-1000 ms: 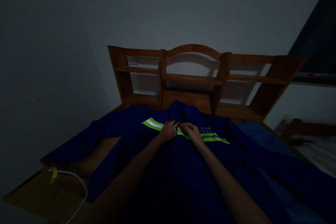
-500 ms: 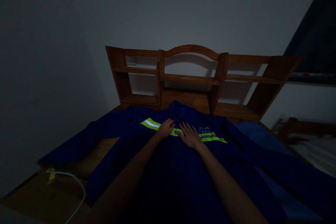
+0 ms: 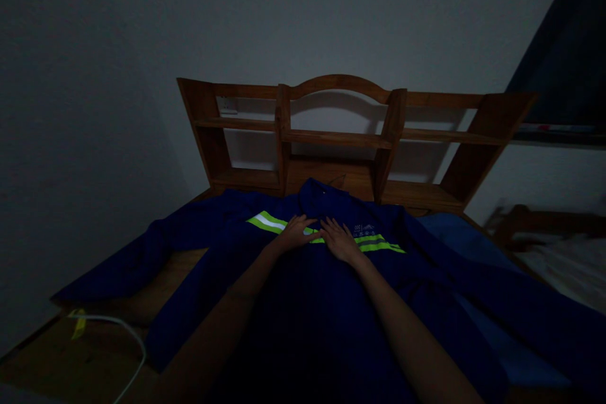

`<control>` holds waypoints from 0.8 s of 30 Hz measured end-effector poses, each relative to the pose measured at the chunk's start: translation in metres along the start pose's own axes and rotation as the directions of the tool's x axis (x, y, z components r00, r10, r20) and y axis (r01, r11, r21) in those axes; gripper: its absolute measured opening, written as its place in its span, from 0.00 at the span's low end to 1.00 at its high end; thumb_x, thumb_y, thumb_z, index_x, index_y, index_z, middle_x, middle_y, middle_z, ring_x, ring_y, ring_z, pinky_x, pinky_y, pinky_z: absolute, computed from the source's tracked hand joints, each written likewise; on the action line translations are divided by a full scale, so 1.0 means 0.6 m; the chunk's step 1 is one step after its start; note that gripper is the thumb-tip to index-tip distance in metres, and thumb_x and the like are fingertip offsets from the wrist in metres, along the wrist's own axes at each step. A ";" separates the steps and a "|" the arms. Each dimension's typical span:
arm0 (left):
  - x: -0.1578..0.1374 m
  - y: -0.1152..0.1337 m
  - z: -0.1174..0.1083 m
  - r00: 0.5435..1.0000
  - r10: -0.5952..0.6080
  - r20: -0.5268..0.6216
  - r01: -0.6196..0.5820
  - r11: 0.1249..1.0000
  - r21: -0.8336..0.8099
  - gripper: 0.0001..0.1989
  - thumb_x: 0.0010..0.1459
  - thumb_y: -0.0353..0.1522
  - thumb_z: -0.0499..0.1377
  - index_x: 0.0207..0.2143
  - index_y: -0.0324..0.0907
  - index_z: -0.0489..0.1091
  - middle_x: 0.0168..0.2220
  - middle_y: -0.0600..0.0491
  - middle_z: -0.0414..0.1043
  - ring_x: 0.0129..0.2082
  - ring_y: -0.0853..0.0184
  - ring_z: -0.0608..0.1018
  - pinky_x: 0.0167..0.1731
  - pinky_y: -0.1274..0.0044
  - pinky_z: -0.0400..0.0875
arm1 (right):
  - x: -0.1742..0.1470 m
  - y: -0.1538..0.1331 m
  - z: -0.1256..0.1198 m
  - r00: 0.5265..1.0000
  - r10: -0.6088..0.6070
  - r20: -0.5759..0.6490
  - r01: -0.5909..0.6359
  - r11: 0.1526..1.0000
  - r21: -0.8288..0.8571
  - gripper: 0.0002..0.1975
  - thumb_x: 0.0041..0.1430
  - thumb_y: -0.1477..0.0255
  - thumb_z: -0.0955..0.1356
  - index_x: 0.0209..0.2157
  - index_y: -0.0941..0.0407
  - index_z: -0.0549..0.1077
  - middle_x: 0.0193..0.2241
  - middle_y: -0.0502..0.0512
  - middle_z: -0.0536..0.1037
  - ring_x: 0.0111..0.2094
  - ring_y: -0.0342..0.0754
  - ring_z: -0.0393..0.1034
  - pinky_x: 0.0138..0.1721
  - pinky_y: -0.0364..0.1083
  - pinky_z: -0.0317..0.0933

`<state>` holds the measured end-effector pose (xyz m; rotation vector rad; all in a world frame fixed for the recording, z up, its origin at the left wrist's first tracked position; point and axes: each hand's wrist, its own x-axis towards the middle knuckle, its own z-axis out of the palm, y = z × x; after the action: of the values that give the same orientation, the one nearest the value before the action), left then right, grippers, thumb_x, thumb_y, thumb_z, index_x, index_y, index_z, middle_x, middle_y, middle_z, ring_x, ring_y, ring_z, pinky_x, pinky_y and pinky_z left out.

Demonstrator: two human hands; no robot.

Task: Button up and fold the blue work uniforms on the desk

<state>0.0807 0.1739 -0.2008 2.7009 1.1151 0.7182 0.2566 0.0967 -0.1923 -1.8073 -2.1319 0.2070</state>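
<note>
A dark blue work jacket (image 3: pixel 307 303) lies spread out face up, its collar towards the shelf and its sleeves stretched to both sides. Across its chest runs a yellow-green and silver reflective stripe (image 3: pixel 379 243), with a small printed logo above it on the right. My left hand (image 3: pixel 294 233) rests on the stripe left of the front opening, fingers extended. Flat beside it lies my right hand (image 3: pixel 338 240), fingers spread over the cloth. Both hands touch the jacket without gripping it, and their fingertips are close together. The jacket's lower part is lost in shadow.
Behind the jacket stands a wooden shelf headboard (image 3: pixel 338 137) against a grey wall. A white cable (image 3: pixel 127 327) with a yellow tag (image 3: pixel 79 325) lies at the lower left. Blue cloth (image 3: pixel 449 230) shows under the right sleeve. A dark curtain hangs at the upper right.
My left hand has gone from curled fingers near the front opening to extended fingers on the stripe. The right hand stays flat on the chest. The view has shifted slightly.
</note>
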 end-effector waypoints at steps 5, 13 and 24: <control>-0.004 0.005 -0.008 0.996 -0.005 0.090 0.003 1.000 0.018 0.34 0.53 0.55 0.50 0.57 0.46 0.60 0.51 0.45 0.65 0.54 0.56 0.66 0.58 0.61 0.49 | 0.003 -0.001 -0.007 0.997 0.069 0.033 -0.070 0.997 0.042 0.26 0.64 0.64 0.53 0.62 0.55 0.53 0.63 0.55 0.48 0.64 0.48 0.38 0.62 0.53 0.31; -0.008 0.009 -0.011 0.983 0.019 0.184 -0.016 1.000 -0.018 0.40 0.50 0.57 0.52 0.60 0.47 0.54 0.60 0.45 0.55 0.61 0.56 0.56 0.60 0.59 0.40 | -0.003 0.000 -0.002 0.989 0.120 -0.085 -0.113 0.991 0.075 0.26 0.61 0.69 0.57 0.59 0.61 0.58 0.61 0.59 0.54 0.63 0.51 0.43 0.62 0.53 0.36; -0.005 -0.006 -0.001 0.994 0.045 0.095 -0.041 0.998 -0.044 0.30 0.56 0.52 0.51 0.57 0.49 0.59 0.58 0.49 0.60 0.58 0.60 0.62 0.59 0.65 0.48 | -0.112 0.051 -0.200 0.750 0.089 -0.655 -0.156 0.987 -0.045 0.22 0.61 0.66 0.57 0.55 0.58 0.62 0.51 0.61 0.68 0.54 0.52 0.60 0.55 0.51 0.54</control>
<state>0.0762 0.1745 -0.2022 2.7006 1.0117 0.6030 0.3358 0.0240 -0.1011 -1.7257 -1.5396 -0.4539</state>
